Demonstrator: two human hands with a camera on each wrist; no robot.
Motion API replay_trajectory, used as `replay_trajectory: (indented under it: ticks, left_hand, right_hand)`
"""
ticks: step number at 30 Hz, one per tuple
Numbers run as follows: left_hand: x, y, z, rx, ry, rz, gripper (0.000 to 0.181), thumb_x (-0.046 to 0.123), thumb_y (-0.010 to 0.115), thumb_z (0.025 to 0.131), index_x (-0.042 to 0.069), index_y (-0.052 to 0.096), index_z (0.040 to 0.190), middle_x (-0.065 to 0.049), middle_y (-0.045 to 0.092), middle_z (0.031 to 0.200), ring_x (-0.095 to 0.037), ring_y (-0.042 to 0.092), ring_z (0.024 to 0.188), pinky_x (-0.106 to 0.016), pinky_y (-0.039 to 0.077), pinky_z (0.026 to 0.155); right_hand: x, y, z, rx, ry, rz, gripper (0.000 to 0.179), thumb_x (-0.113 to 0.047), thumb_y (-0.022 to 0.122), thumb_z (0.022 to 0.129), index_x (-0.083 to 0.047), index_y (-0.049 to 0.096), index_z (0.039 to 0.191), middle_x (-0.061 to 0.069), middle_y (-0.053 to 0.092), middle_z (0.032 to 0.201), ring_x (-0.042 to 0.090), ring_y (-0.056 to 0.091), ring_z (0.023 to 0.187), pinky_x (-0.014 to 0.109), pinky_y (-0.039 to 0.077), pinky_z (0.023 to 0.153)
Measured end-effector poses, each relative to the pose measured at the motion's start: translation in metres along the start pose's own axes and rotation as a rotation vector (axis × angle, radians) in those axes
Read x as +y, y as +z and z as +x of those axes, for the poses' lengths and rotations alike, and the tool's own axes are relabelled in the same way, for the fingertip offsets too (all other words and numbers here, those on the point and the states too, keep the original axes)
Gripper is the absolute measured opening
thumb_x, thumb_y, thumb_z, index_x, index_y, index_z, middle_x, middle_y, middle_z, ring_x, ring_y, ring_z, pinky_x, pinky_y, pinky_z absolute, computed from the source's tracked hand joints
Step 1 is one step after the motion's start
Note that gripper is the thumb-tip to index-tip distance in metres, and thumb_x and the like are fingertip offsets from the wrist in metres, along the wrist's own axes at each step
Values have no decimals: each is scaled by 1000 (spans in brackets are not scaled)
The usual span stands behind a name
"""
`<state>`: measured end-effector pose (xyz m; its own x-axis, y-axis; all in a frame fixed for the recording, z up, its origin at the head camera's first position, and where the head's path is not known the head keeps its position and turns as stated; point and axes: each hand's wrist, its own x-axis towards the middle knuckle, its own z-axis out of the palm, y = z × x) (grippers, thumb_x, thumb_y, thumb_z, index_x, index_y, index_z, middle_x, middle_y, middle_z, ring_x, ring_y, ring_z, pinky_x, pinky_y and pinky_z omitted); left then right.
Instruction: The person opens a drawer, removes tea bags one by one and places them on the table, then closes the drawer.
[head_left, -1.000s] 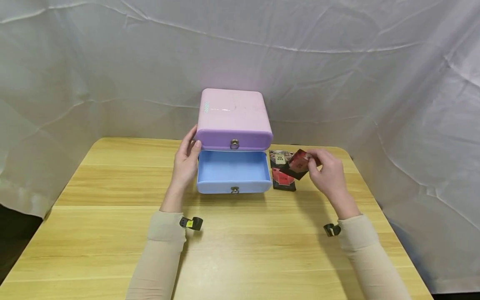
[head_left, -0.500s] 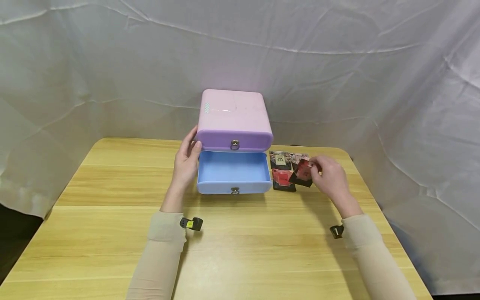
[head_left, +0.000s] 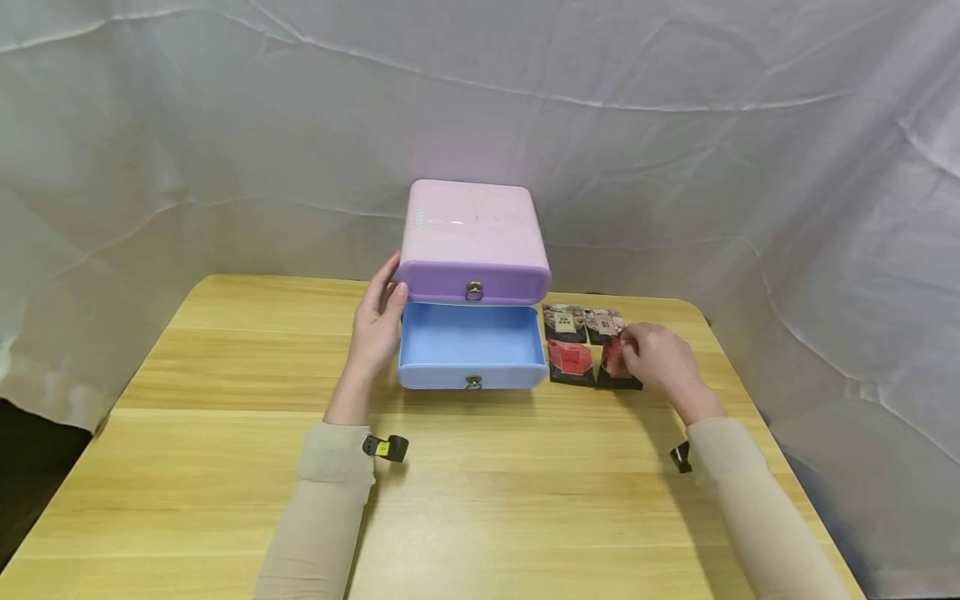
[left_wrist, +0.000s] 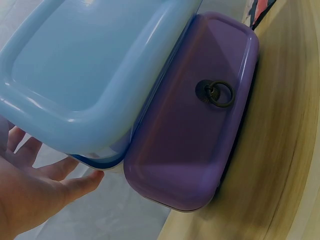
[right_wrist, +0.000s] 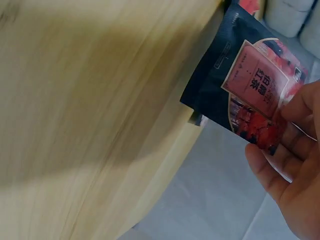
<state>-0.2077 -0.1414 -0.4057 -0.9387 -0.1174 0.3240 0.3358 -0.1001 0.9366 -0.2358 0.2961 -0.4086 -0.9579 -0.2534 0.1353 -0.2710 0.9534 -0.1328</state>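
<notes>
My right hand [head_left: 662, 354] pinches a red-and-black tea sachet [head_left: 617, 362] by its far edge, its lower end close over the table. In the right wrist view the sachet [right_wrist: 257, 82] shows a pink label, thumb and fingers at one edge. Three more tea sachets lie beside it: one red [head_left: 572, 360] to its left, two paler ones [head_left: 565, 323] [head_left: 604, 323] behind. My left hand [head_left: 375, 325] rests against the left side of a pink-topped drawer unit [head_left: 476, 221], fingers extended. Its blue drawer [head_left: 472, 377] is pulled out and holds nothing.
A purple drawer [head_left: 435, 282] with a ring pull sits closed above the blue one. Below, another purple drawer [left_wrist: 175, 140] shows in the left wrist view. The wooden table [head_left: 480, 500] ends at a grey-white cloth backdrop [head_left: 300, 125].
My right hand has moved rightward and toward me, lowering the sachet from over the others to a spot right of the front red one. My left hand stays on the unit.
</notes>
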Motion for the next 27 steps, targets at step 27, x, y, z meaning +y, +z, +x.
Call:
replay_trajectory:
  ticks: [27]
  left_hand:
    - [0,-1,-1,-3,-10,0,50,16,49,111,15,42,160,-4,42,163,-19,42,149,-32,36,123]
  right_hand:
    - [19,28,19,20,-169,-86,18,-3,64,92,3,75,105,18,68,91,38,67,83,56,61,74]
